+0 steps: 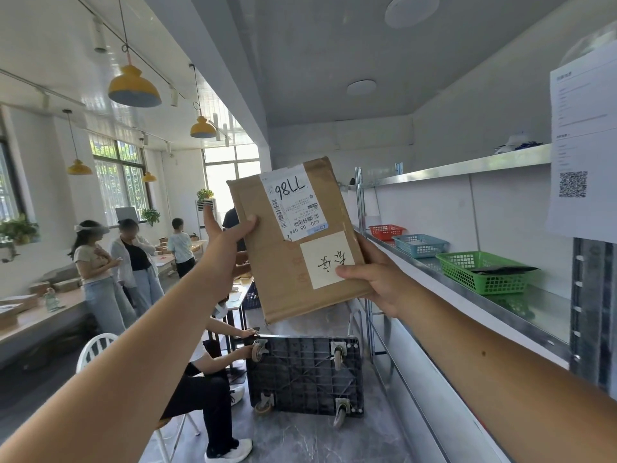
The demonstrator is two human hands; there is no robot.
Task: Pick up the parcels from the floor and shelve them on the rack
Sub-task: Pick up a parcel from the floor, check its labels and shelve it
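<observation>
I hold a flat brown cardboard parcel (pixel 283 269) up at chest height in front of me, tilted slightly. It bears a white shipping label with handwritten digits and a pale yellow note with handwriting. My left hand (pixel 227 238) grips its left edge, thumb on the front. My right hand (pixel 374 279) grips its lower right corner, thumb on the yellow note. The metal rack (pixel 521 305) runs along the wall on my right, just right of the parcel.
On the rack's shelf stand a green basket (pixel 484 272), a blue basket (pixel 420 245) and a red basket (pixel 385 231). An upturned black wheeled cart (pixel 303 375) lies on the floor ahead. A seated person (pixel 207 379) and several standing people are at left.
</observation>
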